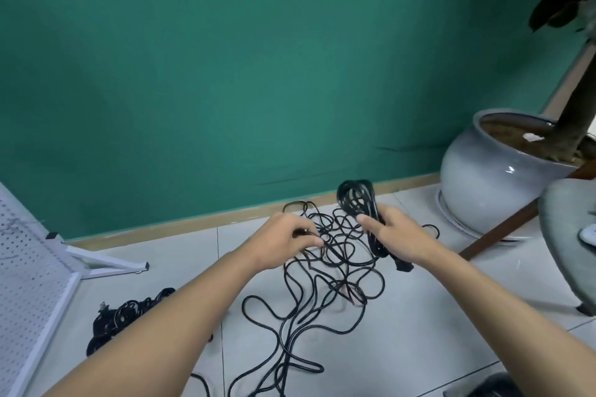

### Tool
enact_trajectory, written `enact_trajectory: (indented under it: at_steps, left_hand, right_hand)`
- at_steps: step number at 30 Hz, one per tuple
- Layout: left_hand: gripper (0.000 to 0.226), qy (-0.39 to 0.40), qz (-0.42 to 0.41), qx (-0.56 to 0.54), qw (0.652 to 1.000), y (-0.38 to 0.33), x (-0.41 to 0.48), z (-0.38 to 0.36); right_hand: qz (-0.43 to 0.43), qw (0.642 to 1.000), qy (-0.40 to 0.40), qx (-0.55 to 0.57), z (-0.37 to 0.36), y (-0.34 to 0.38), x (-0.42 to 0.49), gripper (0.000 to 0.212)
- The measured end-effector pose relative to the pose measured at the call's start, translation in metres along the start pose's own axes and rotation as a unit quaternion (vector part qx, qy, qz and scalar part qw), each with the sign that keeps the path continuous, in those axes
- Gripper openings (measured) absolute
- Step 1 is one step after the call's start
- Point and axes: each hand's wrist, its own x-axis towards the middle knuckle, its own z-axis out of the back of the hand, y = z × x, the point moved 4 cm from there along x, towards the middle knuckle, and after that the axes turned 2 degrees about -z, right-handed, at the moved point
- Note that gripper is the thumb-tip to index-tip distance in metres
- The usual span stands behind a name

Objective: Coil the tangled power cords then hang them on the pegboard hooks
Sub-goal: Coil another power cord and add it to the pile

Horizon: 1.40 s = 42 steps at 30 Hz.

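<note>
Green matte wall (pixel 225 58) and pale glossy floor (pixel 435 332) tiles frame a person sorting power cords. A white perforated pegboard (pixel 29 267) on a metal stand leans at far left, well apart from the work; its hooks are too small to make out. A round glazed pot (pixel 483 184) with a plant stands at right, beside a grey padded seat (pixel 567 235).

Between the forearms, the tangle (pixel 338 271) of thin black rubbery cords sprawls on the tiles in loose, crossing loops. A second dark bundle (pixel 129 313) lies near the pegboard's foot.

The right hand (pixel 396 235) is wrapped round a part-wound coil (pixel 356 200) of long narrow loops, index finger out, with a plug (pixel 404 266) hanging below. The left hand (pixel 287 242) pinches one strand in the tangle.

Judging by the many crossings, a hard pull on that strand could draw loops tight into a knot or drag the whole heap along the smooth tiles. The coil looks loosely gathered, so loops could slip off the right hand if its grip eases while feeding in more cord. Nothing hangs on the board yet; most coiling appears undone.
</note>
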Motion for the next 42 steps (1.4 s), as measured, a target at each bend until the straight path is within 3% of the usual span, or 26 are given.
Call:
enact_trajectory:
  at_steps: [5, 9, 13, 18, 23, 29, 35, 40, 42]
  left_hand:
    - [0.009, -0.139, -0.057, 0.016, 0.989, -0.013, -0.013, 0.035]
    - [0.009, -0.200, -0.076, 0.006, 0.977, -0.016, -0.023, 0.054]
    - [0.013, -0.237, -0.052, -0.005, 0.970, -0.009, -0.028, 0.059]
    - [0.039, -0.251, 0.042, -0.112, 0.961, 0.012, -0.036, 0.065]
    - [0.015, -0.221, 0.079, -0.205, 0.950, 0.033, -0.042, 0.067]
    - [0.004, -0.173, 0.101, -0.182, 0.963, 0.046, -0.044, 0.072]
    - [0.009, -0.297, 0.154, -0.245, 0.910, 0.034, -0.046, 0.056]
    - [0.006, -0.332, 0.191, -0.359, 0.851, 0.033, -0.036, 0.048]
    - [0.005, -0.332, 0.195, -0.382, 0.840, 0.032, -0.033, 0.046]
  right_hand:
    - [0.071, 0.986, 0.147, 0.020, -0.041, 0.034, -0.001, 0.028]
    - [0.096, 0.983, 0.156, -0.021, -0.057, 0.055, 0.001, 0.036]
    - [0.120, 0.976, 0.182, 0.016, -0.071, 0.066, 0.000, 0.047]
    - [0.123, 0.977, 0.174, 0.019, -0.078, 0.069, 0.005, 0.029]
    - [0.123, 0.976, 0.174, 0.044, -0.077, 0.079, 0.007, 0.026]
    - [0.117, 0.985, 0.125, -0.017, -0.076, 0.077, 0.009, 0.026]
    - [0.106, 0.991, 0.075, 0.009, -0.087, 0.080, 0.009, 0.018]
    - [0.088, 0.994, 0.045, 0.041, -0.089, 0.077, 0.010, 0.012]
    - [0.083, 0.992, 0.068, 0.065, -0.088, 0.075, 0.008, 0.023]
